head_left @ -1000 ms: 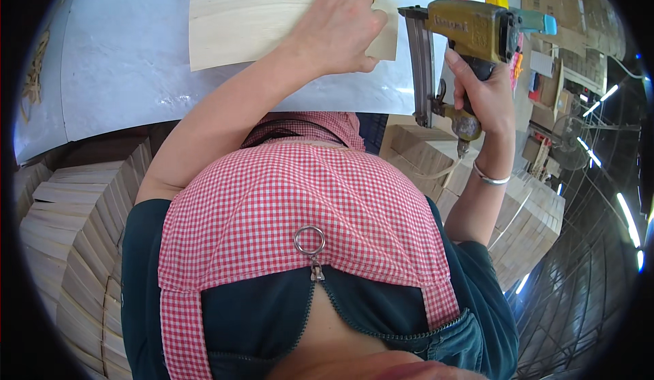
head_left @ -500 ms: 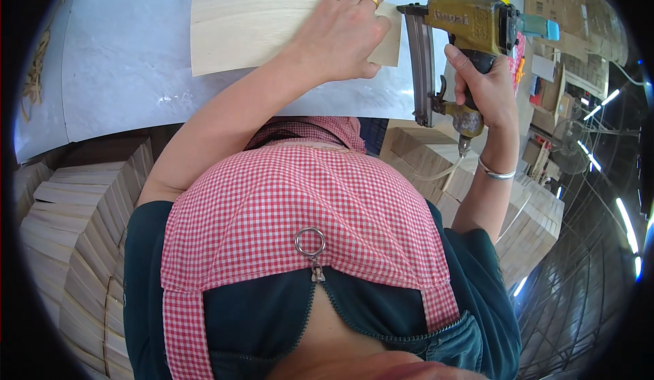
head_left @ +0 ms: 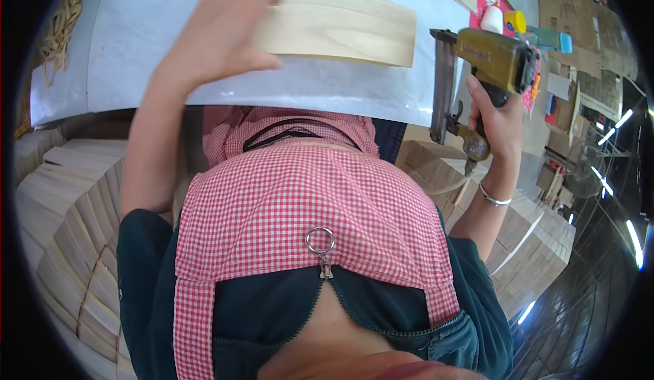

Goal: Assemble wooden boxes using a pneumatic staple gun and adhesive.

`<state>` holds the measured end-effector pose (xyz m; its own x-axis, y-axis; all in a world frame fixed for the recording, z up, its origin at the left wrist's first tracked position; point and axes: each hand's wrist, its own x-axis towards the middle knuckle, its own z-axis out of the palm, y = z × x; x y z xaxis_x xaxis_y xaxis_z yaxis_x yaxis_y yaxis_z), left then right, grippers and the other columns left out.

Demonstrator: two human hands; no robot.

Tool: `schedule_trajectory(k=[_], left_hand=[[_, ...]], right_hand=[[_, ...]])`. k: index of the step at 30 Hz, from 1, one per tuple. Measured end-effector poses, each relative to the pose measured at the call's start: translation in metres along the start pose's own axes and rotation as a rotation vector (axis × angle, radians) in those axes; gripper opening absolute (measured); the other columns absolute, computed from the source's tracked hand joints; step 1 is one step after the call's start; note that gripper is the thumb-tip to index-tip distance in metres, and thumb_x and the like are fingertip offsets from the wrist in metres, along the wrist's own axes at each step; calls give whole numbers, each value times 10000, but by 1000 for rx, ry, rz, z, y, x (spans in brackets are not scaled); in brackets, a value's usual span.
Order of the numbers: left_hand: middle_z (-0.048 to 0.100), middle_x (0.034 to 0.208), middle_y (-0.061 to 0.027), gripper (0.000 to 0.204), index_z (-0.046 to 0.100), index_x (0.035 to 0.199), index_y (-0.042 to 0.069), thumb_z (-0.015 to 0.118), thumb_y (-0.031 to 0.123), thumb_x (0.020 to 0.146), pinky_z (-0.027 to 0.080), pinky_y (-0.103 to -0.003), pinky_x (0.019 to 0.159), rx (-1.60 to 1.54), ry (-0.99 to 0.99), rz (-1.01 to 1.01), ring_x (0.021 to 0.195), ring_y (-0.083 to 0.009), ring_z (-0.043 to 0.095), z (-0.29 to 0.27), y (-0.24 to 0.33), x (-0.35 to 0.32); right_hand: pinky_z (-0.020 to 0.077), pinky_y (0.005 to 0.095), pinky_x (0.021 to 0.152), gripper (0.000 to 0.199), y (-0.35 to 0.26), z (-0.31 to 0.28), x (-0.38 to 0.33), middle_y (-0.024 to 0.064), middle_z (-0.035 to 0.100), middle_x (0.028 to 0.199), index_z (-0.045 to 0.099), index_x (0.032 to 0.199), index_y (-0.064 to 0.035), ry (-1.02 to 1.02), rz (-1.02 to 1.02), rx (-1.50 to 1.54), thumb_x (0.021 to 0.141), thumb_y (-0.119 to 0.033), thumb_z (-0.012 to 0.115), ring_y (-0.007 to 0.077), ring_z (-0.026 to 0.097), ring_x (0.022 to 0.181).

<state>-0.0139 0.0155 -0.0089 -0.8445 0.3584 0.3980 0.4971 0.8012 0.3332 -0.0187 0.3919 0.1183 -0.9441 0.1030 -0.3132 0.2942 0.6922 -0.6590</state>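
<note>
A thin, pale wooden board [head_left: 340,25] lies flat on the white-covered table. Over its left end is my left hand [head_left: 221,32], slightly blurred, its thumb stretched apart from the fingers near the board's front edge. The fingertips are partly cut off by the upper rim, and the hand hides the board's left end. In my right hand [head_left: 501,124] is a worn yellow-and-black air nail gun [head_left: 496,59], fingers wrapped round its handle. The gun stands upright just right of the board, apart from it, with its nose near the table's right side.
Wooden pieces [head_left: 71,203] are stacked at my left, and more stacks [head_left: 521,237] stand at my right. A tangle of pale strips [head_left: 68,19] hangs at the far left. Beyond the gun are a yellow-capped container [head_left: 514,21] and cardboard boxes [head_left: 565,8]. An air hose [head_left: 449,186] trails below the gun.
My left hand has moved left, from the board's right end to its left end, and its fingers have spread. The nail gun stays in my right hand. The whole view has shifted slightly.
</note>
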Motion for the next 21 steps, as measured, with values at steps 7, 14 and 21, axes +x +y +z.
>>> schedule_trajectory(k=[7,14,21], left_hand=[[492,1365,-163,719,546,1193,76,887,312,606,361,-476,1089,-194,-435,-256,1297,-365,403,-25,-10,10],[570,1141,-132,662,558,1094,59,877,318,576,401,-457,1001,-335,-355,-235,1103,-320,514,12,30,48],[575,1137,-122,646,562,1102,70,863,307,581,397,-430,995,-329,-345,-267,1081,-307,518,27,29,47]], right_hand=[[378,229,386,207,7,-1,-22,12,543,551,645,873,-1,-26,-15,23,914,-179,742,100,453,403],[363,219,363,219,11,1,-31,10,545,527,658,901,24,-69,-15,32,892,-163,771,87,463,381],[370,223,367,227,8,8,-31,14,551,534,655,891,19,-94,-25,23,895,-175,773,88,466,383]])
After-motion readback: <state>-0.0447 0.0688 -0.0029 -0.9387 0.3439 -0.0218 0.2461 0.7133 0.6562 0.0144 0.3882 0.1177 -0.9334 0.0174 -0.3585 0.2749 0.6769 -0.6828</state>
